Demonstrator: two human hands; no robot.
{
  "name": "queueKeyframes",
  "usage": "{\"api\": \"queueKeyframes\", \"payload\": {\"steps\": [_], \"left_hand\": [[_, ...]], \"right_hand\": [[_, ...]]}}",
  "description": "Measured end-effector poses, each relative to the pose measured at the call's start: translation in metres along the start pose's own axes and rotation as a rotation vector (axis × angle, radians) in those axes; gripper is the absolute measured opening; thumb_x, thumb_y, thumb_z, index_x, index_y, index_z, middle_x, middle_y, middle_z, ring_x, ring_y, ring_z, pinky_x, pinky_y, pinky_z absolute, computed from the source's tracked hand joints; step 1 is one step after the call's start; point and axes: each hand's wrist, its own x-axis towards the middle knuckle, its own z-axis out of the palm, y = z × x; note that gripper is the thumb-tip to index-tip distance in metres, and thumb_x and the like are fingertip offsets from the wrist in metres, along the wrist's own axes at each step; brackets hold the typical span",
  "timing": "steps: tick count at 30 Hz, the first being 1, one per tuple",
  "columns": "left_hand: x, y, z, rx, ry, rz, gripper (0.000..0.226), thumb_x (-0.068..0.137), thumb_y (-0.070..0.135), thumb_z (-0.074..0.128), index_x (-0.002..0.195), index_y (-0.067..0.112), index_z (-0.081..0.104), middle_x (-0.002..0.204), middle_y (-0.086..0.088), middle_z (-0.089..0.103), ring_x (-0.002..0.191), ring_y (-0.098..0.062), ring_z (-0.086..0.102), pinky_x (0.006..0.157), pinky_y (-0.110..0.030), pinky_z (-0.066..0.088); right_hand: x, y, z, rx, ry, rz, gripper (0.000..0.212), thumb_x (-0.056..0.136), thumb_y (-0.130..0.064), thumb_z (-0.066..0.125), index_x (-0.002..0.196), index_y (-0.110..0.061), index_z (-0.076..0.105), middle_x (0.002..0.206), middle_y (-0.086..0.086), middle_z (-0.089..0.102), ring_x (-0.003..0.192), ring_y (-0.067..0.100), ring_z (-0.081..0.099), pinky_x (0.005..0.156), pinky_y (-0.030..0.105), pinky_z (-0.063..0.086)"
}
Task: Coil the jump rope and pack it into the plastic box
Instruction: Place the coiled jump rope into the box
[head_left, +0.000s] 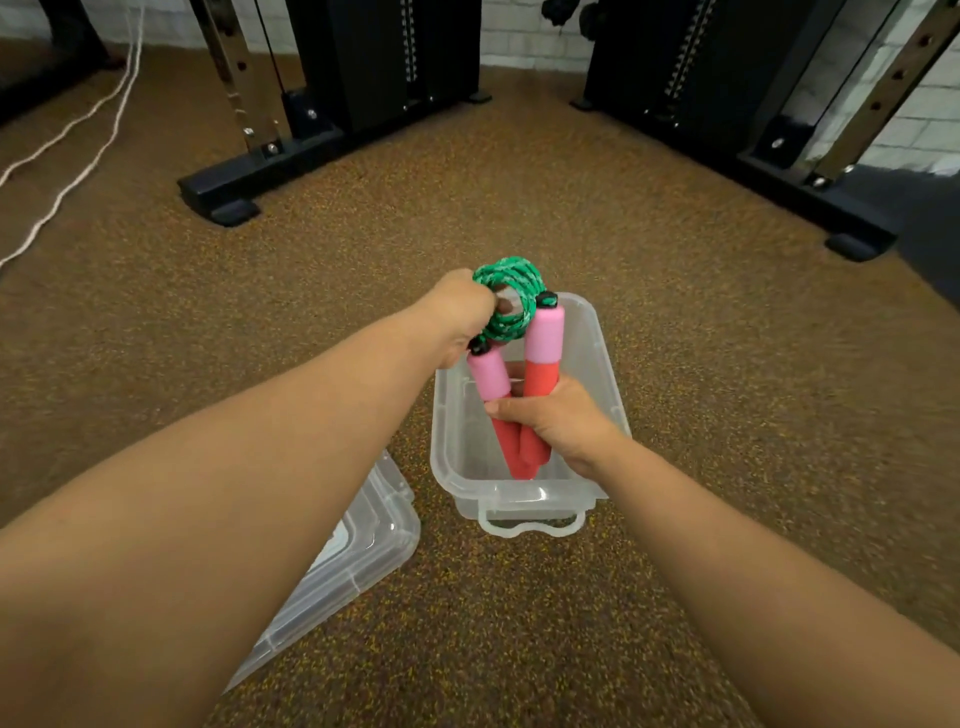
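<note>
We find the right hand (558, 423) closed around the two pink-and-red handles (522, 395) of the jump rope, holding them side by side and tilted over the open plastic box (602, 364). The left hand (460, 312) is closed on the green coil (511, 301), pinching it above the box's far rim. The box stands on the speckled floor (727, 364); its lid (358, 545) lies just beside it on the left.

Risks, in our judgement:
- The coil is held only by the left hand's pinch; if released early, the loops may spring open and spill over the rim.
- The handles look long relative to the box; set in upright or crosswise, they may stand proud and block the lid.
- The box is light and unheld; a downward push at one end may tip or slide it.
</note>
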Motion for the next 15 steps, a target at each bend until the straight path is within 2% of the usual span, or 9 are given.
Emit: {"api": "queueKeyframes", "payload": {"steps": [4, 6, 8, 10, 12, 14, 15], "left_hand": [[0.022, -0.025, 0.012, 0.087, 0.009, -0.097, 0.021, 0.084, -0.011, 0.048, 0.091, 0.006, 0.057, 0.093, -0.019, 0.059, 0.067, -0.024, 0.055, 0.054, -0.035, 0.05], [0.03, -0.034, 0.017, 0.141, 0.009, -0.129, 0.023, 0.086, -0.01, 0.05, 0.103, 0.003, 0.058, 0.095, -0.02, 0.058, 0.067, -0.024, 0.054, 0.058, -0.038, 0.051], [0.037, -0.04, 0.021, 0.208, 0.005, -0.159, 0.026, 0.087, -0.008, 0.052, 0.112, -0.004, 0.059, 0.092, -0.02, 0.058, 0.069, -0.026, 0.055, 0.068, -0.042, 0.053], [0.041, -0.042, 0.025, 0.263, -0.019, -0.178, 0.023, 0.087, -0.006, 0.052, 0.109, -0.006, 0.06, 0.082, -0.017, 0.059, 0.064, -0.025, 0.053, 0.07, -0.042, 0.051], [0.042, -0.045, 0.03, 0.339, -0.039, -0.194, 0.016, 0.088, -0.006, 0.051, 0.101, -0.005, 0.062, 0.076, -0.015, 0.057, 0.061, -0.024, 0.05, 0.066, -0.038, 0.048], [0.044, -0.051, 0.034, 0.401, -0.059, -0.207, 0.021, 0.088, -0.007, 0.052, 0.108, -0.007, 0.06, 0.074, -0.016, 0.057, 0.062, -0.026, 0.052, 0.062, -0.037, 0.046], [0.045, -0.055, 0.036, 0.422, -0.066, -0.212, 0.025, 0.088, -0.007, 0.053, 0.113, -0.009, 0.057, 0.08, -0.02, 0.059, 0.07, -0.03, 0.057, 0.066, -0.04, 0.049]], "right_hand": [[0.005, 0.014, -0.006, 0.016, -0.003, 0.137, 0.031, 0.074, 0.003, 0.074, 0.096, -0.015, 0.061, 0.091, 0.008, 0.068, 0.08, 0.019, 0.064, 0.072, 0.03, 0.056], [0.009, 0.019, -0.007, 0.024, 0.011, 0.195, 0.035, 0.073, 0.002, 0.076, 0.1, -0.012, 0.061, 0.101, 0.015, 0.067, 0.086, 0.023, 0.064, 0.077, 0.036, 0.056], [0.014, 0.023, -0.009, 0.025, 0.055, 0.238, 0.045, 0.071, 0.001, 0.077, 0.111, -0.008, 0.056, 0.107, 0.018, 0.063, 0.091, 0.026, 0.062, 0.076, 0.037, 0.056], [0.019, 0.027, -0.011, -0.023, 0.105, 0.266, 0.051, 0.071, 0.0, 0.078, 0.113, -0.007, 0.051, 0.103, 0.015, 0.059, 0.091, 0.026, 0.061, 0.075, 0.038, 0.056], [0.023, 0.03, -0.012, -0.116, 0.139, 0.293, 0.056, 0.069, -0.004, 0.079, 0.116, -0.006, 0.048, 0.1, 0.016, 0.059, 0.093, 0.03, 0.062, 0.081, 0.046, 0.056], [0.027, 0.033, -0.014, -0.219, 0.149, 0.314, 0.05, 0.073, -0.007, 0.076, 0.114, -0.005, 0.048, 0.095, 0.014, 0.057, 0.093, 0.031, 0.063, 0.084, 0.05, 0.055], [0.028, 0.034, -0.015, -0.276, 0.15, 0.321, 0.043, 0.076, -0.008, 0.073, 0.111, -0.005, 0.047, 0.092, 0.012, 0.056, 0.091, 0.029, 0.062, 0.083, 0.047, 0.055]]}}
